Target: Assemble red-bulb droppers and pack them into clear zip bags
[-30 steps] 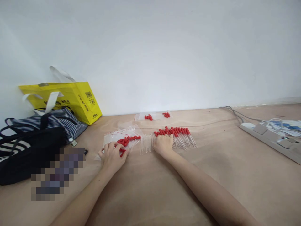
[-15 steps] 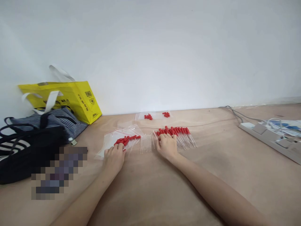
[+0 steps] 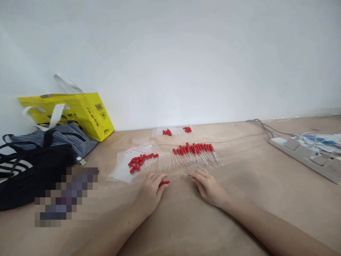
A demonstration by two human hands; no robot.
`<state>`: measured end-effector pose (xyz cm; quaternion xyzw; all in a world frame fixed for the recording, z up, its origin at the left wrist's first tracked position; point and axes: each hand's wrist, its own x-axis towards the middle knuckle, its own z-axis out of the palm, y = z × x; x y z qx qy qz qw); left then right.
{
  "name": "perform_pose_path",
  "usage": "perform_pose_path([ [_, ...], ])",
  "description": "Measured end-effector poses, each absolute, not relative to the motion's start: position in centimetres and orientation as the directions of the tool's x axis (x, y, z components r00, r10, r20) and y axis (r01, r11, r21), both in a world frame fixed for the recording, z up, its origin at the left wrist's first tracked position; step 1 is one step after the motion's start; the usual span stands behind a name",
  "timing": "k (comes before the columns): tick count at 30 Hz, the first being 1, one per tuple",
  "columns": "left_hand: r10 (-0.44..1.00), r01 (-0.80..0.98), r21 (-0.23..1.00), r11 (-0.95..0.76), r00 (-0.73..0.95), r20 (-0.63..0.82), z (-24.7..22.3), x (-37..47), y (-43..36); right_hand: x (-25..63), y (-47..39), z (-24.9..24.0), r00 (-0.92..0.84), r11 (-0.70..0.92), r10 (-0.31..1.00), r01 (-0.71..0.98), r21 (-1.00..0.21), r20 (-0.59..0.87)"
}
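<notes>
Between the thumb and fingers of my left hand is a red rubber bulb. My right hand pinches a thin clear tube whose tip points left toward the bulb; the two do not touch. Beyond my hands lies a short row of bare clear tubes. To its right, several tubes with red bulbs on their far ends lie side by side. Loose red bulbs rest on clear zip bags at the left.
Another clear bag with red bulbs lies near the wall. At the left stand a yellow bag, a striped bag and a black bag. A white power strip with cables is at the right.
My left hand has left the loose bulbs and moved right and nearer with one bulb. My right hand has come nearer from the tubes, holding one tube.
</notes>
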<state>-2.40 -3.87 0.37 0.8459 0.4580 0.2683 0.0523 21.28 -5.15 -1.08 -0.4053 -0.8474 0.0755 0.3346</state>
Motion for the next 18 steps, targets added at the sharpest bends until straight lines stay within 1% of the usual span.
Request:
perform_pose_path([
  [3, 0.818, 0.752, 0.335, -0.567, 0.466, 0.338, 0.2, -1.4, -4.3, 20.7, -5.2, -1.0, -0.489, 0.673, 0.728, 0.642, -0.367, 0.480],
  [7, 0.848, 0.820, 0.276, -0.502, 0.404, 0.342, 0.5, -1.2, -4.4, 20.1, -5.2, -0.9, -0.461, 0.641, 0.751, 0.680, -0.356, 0.473],
  [9, 0.851, 0.830, 0.267, -0.490, 0.389, 0.353, 0.7, -1.1, -4.6, 19.8, -5.2, -0.9, -0.449, 0.638, 0.750, 0.685, -0.351, 0.486],
  [18, 0.826, 0.777, 0.337, -0.532, 0.389, 0.409, 0.7, -0.7, -5.0, 18.4, -5.4, -0.6, -0.445, 0.670, 0.717, 0.652, -0.355, 0.536],
])
